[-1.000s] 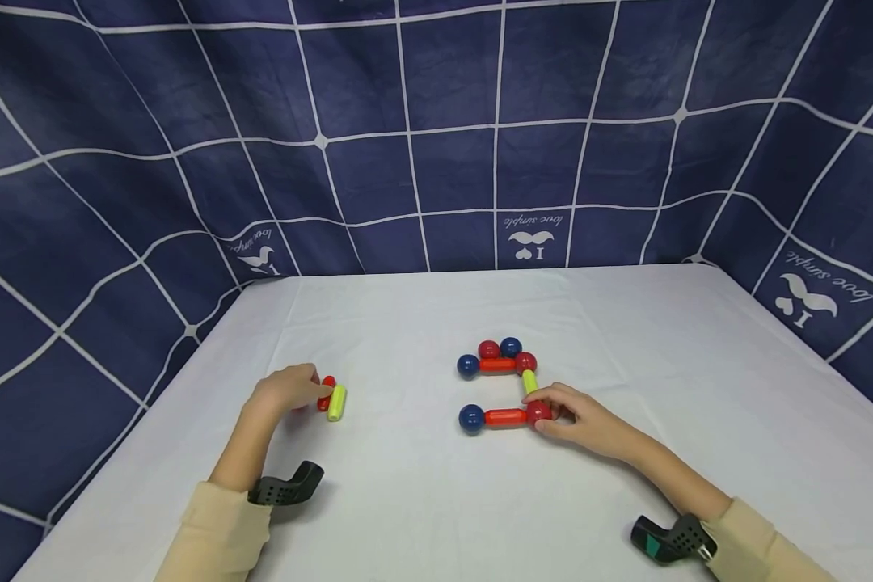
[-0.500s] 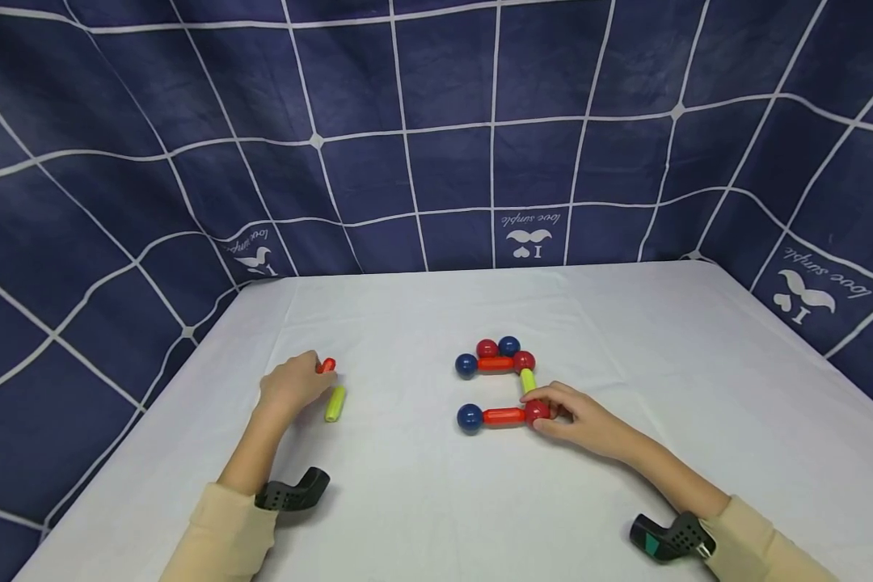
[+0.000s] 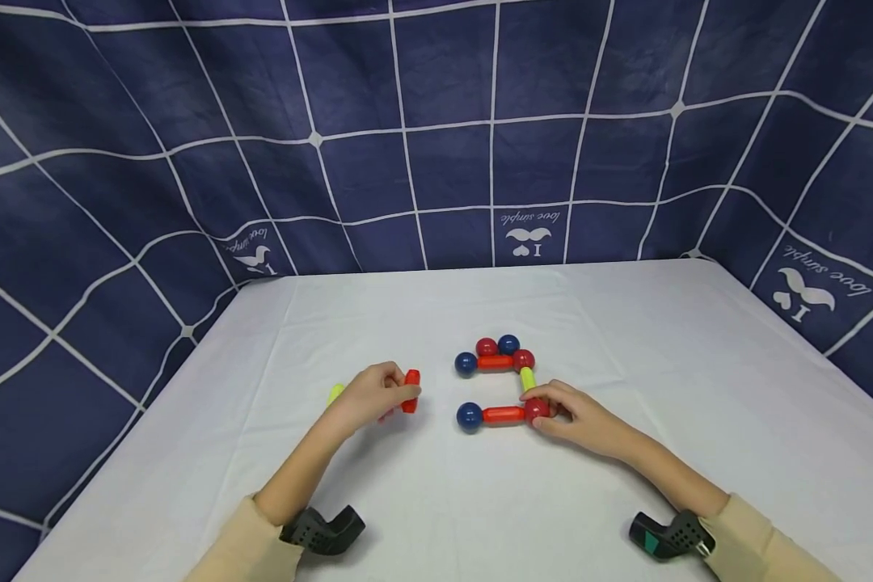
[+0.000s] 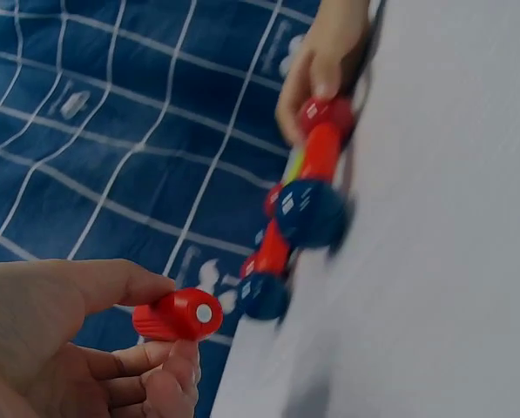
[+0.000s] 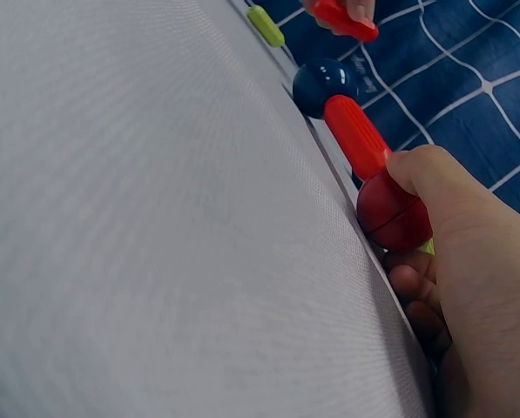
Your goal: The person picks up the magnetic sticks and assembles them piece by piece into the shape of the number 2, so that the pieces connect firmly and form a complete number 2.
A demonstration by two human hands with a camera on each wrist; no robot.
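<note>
My left hand [image 3: 369, 398] pinches a red magnetic rod [image 3: 411, 391] between thumb and fingers, a short way left of the built shape. In the left wrist view, a pale round end shows on that rod [image 4: 185, 315]. My right hand [image 3: 584, 417] grips the red ball [image 3: 537, 411] at the near right corner. From this ball a red rod [image 3: 503, 415] runs left to a blue ball [image 3: 470, 416]. A yellow-green rod [image 3: 527, 379] leads back to another red ball [image 3: 524, 359], joined by a second red rod [image 3: 495, 362] to a blue ball [image 3: 466, 364].
Behind the far rod sit a loose-looking red ball [image 3: 487, 347] and a blue ball [image 3: 508, 344]. A yellow-green rod [image 3: 335, 393] lies left, partly hidden by my left hand. White cloth [image 3: 436, 501] covers the table; a dark blue checked curtain [image 3: 451, 170] stands behind.
My left hand has picked up the red rod from beside the yellow-green one and carried it right, toward the built shape. My right hand stays on the red ball.
</note>
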